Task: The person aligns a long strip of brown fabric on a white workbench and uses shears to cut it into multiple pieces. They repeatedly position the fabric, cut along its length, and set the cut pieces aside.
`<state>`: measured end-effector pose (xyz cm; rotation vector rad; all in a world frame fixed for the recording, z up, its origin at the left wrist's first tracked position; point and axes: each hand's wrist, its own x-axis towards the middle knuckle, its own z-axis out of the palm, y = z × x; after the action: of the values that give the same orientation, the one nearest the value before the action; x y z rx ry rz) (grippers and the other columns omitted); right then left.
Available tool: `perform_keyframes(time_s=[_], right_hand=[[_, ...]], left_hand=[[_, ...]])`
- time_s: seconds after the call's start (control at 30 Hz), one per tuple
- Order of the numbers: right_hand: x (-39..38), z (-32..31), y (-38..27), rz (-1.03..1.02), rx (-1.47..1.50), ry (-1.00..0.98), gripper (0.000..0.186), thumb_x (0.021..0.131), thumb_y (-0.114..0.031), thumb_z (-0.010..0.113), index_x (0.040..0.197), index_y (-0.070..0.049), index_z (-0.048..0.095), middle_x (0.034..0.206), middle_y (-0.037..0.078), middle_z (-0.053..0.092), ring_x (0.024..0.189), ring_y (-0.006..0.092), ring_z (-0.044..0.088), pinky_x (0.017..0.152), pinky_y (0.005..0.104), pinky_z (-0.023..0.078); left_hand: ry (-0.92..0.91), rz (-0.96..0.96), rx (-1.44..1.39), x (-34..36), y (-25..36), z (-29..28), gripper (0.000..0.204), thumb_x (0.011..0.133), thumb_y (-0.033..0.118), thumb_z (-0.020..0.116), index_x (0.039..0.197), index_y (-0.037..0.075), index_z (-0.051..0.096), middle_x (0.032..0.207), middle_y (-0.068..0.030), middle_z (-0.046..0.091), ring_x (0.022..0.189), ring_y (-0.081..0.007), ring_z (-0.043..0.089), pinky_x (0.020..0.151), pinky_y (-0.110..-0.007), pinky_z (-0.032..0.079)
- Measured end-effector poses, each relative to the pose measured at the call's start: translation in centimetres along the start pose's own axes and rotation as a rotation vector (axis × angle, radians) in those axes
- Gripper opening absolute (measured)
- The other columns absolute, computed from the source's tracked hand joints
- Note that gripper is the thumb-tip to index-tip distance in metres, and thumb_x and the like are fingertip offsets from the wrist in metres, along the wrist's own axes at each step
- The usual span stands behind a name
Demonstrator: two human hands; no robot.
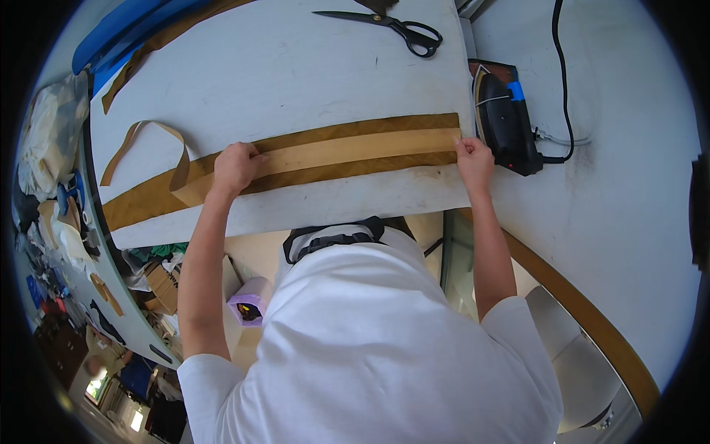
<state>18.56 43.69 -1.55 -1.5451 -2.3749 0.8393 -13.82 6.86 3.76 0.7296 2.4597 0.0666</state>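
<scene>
A long light tan strip (347, 144) lies lengthwise along a wider mustard-brown fabric band (133, 209) on the white padded board (333, 74). My left hand (238, 164) is closed on the strip near its middle-left, where a loose tail curls up and loops onto the board at the left. My right hand (475, 159) pinches the strip's right end at the board's edge. Just right of that hand sits a black iron (503, 122) with a blue patch and a cord.
Black scissors (403, 31) lie at the back of the board, left of which are another brown strip (126, 78) and blue pieces (111, 37). A cluttered side table (111, 322) runs along the left, a purple bin (249, 301) stands below, and a white counter (606, 222) extends right.
</scene>
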Motion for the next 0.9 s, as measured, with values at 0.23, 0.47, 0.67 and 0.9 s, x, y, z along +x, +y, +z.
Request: perform_keyframes(time_s=[0.23, 0.47, 0.67, 0.9], right_hand=[[0.1, -0.3, 0.0, 0.004, -0.016, -0.020, 0.027, 0.089, -0.033, 0.077, 0.091, -0.006, 0.076, 0.075, 0.010, 0.073, 0.069, 0.0261, 0.071, 0.066, 0.0384, 0.053], [-0.1, 0.3, 0.5, -0.019, 0.056, -0.006, 0.026, 0.089, -0.033, 0.076, 0.092, -0.007, 0.076, 0.081, 0.013, 0.075, 0.076, 0.0302, 0.073, 0.069, 0.0409, 0.056], [-0.1, 0.2, -0.4, -0.007, 0.054, 0.019, 0.023, 0.088, -0.026, 0.078, 0.086, -0.003, 0.075, 0.069, 0.010, 0.070, 0.062, 0.0228, 0.067, 0.062, 0.0368, 0.051], [-0.1, -0.5, -1.0, 0.045, 0.020, -0.041, 0.024, 0.089, -0.031, 0.076, 0.087, -0.007, 0.075, 0.077, 0.012, 0.073, 0.074, 0.0319, 0.070, 0.068, 0.0438, 0.053]], left_hand=[[0.006, -0.004, -0.021, -0.1, 0.0, -0.1, 0.028, 0.089, 0.033, 0.073, 0.092, 0.006, 0.080, 0.087, -0.0175, 0.075, 0.087, -0.0368, 0.070, 0.079, -0.045, 0.055], [0.005, 0.024, 0.010, -0.2, 0.5, -0.4, 0.029, 0.088, 0.036, 0.072, 0.091, 0.007, 0.079, 0.087, -0.0186, 0.073, 0.085, -0.0389, 0.069, 0.077, -0.047, 0.055], [0.059, 0.060, -0.040, -0.1, -0.3, 0.1, 0.026, 0.086, 0.028, 0.076, 0.087, 0.002, 0.077, 0.080, -0.0204, 0.072, 0.078, -0.0390, 0.068, 0.072, -0.046, 0.054], [0.057, 0.045, -0.028, 0.0, -0.1, 0.1, 0.026, 0.086, 0.027, 0.076, 0.087, 0.001, 0.077, 0.080, -0.0205, 0.072, 0.078, -0.0394, 0.068, 0.072, -0.047, 0.054]])
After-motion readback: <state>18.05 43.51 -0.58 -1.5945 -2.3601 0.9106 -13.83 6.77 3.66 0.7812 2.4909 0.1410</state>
